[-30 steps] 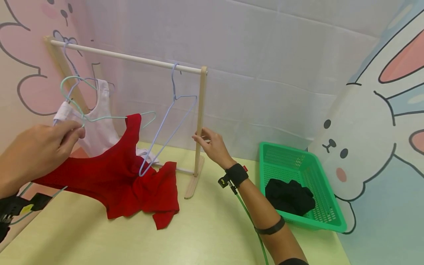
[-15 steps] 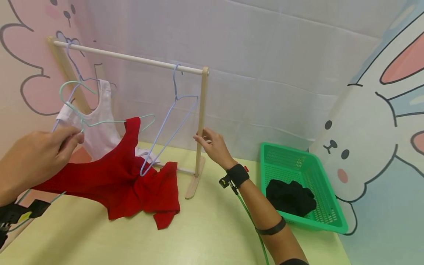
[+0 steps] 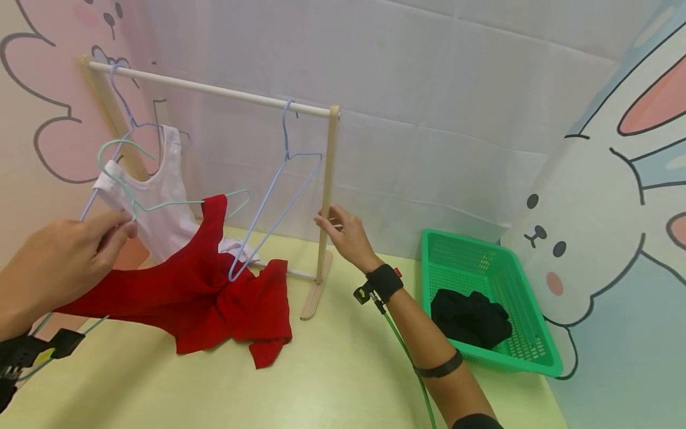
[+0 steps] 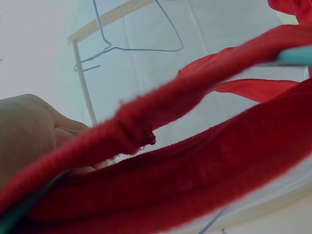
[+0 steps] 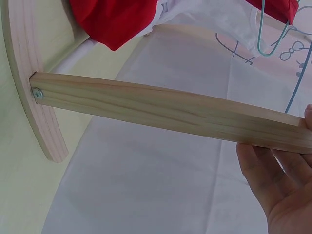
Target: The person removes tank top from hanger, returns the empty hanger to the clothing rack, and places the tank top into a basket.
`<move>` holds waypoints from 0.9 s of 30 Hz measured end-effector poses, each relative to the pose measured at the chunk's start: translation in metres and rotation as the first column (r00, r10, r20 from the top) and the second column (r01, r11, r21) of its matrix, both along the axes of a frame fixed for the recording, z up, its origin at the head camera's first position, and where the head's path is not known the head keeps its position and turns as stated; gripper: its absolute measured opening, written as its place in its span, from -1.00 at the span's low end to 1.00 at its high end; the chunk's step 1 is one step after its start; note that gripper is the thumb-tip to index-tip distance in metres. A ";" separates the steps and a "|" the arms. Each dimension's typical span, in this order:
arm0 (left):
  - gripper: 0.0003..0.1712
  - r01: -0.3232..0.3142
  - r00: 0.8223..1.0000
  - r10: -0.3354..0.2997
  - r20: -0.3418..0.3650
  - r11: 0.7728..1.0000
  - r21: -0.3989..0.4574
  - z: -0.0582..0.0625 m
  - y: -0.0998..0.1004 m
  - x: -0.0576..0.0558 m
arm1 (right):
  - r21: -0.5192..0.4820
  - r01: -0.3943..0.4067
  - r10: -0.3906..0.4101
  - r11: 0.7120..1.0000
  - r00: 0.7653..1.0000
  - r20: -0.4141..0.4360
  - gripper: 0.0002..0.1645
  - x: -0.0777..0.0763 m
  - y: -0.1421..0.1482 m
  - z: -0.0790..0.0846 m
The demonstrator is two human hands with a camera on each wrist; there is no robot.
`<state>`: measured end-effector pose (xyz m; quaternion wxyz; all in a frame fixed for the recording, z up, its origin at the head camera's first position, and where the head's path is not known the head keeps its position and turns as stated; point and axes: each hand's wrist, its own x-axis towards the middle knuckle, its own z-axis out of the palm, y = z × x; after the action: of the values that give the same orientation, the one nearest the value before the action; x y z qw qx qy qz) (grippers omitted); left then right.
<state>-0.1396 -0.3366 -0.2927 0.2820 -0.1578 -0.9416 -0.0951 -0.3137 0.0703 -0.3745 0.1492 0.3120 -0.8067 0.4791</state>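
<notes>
My left hand pinches a mint-green wire hanger just below its hook, in front of the rack. A red sleeveless top hangs from it, its lower part spread over the tabletop. Close to the left wrist camera, the red straps partly cover the hand. With thumb and fingers, my right hand holds the right wooden post of the small clothes rack. The right wrist view shows those fingers along the post's edge.
A white top hangs on a blue hanger at the rack's left end. A bare blue hanger hangs near the right end of the white rail. At right, a green basket holds black cloth.
My left hand has lowered slightly, and the mint-green hanger with the red top has come down with it. My right hand keeps its hold on the post.
</notes>
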 end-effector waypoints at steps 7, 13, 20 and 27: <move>-0.84 -0.022 1.000 0.022 0.015 1.000 -0.016 -0.005 -0.001 0.003 | -0.031 0.026 -0.026 0.999 1.000 0.005 -0.70 -0.001 -0.002 -0.004; -0.79 -0.021 1.000 0.021 0.005 1.000 -0.014 -0.007 -0.001 0.007 | -0.100 0.083 -0.092 0.991 0.993 -0.079 -0.19 0.003 -0.005 -0.017; -0.74 0.002 1.000 -0.002 -0.026 1.000 -0.015 -0.010 -0.004 0.010 | -0.118 0.204 -0.235 0.972 0.877 -0.419 -0.16 0.016 -0.010 -0.031; -0.80 -0.008 1.000 0.008 0.008 1.000 -0.006 -0.016 -0.007 0.012 | -0.076 0.150 -0.167 0.986 0.846 -0.506 -0.38 0.032 -0.020 -0.043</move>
<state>-0.1273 -0.3438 -0.3088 0.2783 -0.1546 -0.9435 -0.0917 -0.2821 0.0498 -0.4175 0.4018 0.3577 -0.7532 0.3787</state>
